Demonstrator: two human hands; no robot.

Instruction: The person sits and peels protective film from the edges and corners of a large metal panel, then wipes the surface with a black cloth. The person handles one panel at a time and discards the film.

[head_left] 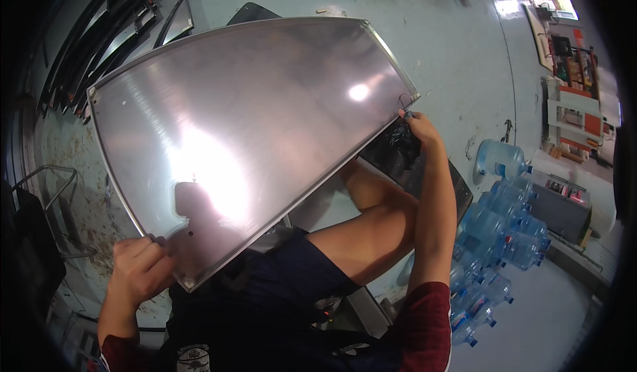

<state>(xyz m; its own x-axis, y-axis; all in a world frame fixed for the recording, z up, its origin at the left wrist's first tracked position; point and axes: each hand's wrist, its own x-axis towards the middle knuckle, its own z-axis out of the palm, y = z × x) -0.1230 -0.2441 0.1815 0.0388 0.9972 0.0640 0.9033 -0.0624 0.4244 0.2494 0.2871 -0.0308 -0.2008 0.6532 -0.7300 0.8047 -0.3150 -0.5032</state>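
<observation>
A large rectangular sheet-metal panel (265, 86) with a raised rim and a shiny face lies tilted across my lap. The fingers of my left hand (141, 266) are curled over its near left edge, close to the corner. At the right corner, my right hand (422, 128) pinches a dark, crumpled piece of what looks like black plastic (400, 138), which hangs beside the panel's edge. A thin dark loop shows above those fingertips. Small holes dot the panel near its corners. Its underside is hidden.
Several long black frame pieces (106, 40) lie on the floor at far left. A metal tube frame (63, 193) stands at left. Many large blue water bottles (494, 219) cluster at right, beside a grey box (554, 206). A dark flat board (458, 186) lies by my right knee.
</observation>
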